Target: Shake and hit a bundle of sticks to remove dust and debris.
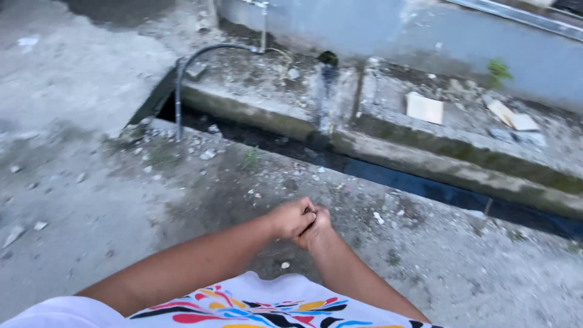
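Out over the rough concrete ground (91, 200), just short of the drain channel (388, 176) with its dark water, the person's two hands meet in front of the body: the left hand (291, 217) is curled into a fist and the right hand (314, 226) is pressed against it from the side, its fingers folded in as well, so both grips are clenched and touching one another. Whether anything small sits between the palms cannot be told, since the knuckles hide the inside. Judging from the pose, the hands are being rubbed or wrung together, and a following move would call for parting them first. Nothing else lies within the grips; the nearest loose things are small stones and white scraps on the ground just beside the wrists. Across the channel a bent grey pipe (182, 79) rises at the ledge, and a flat pale tile (424, 109) lies well apart on the far side
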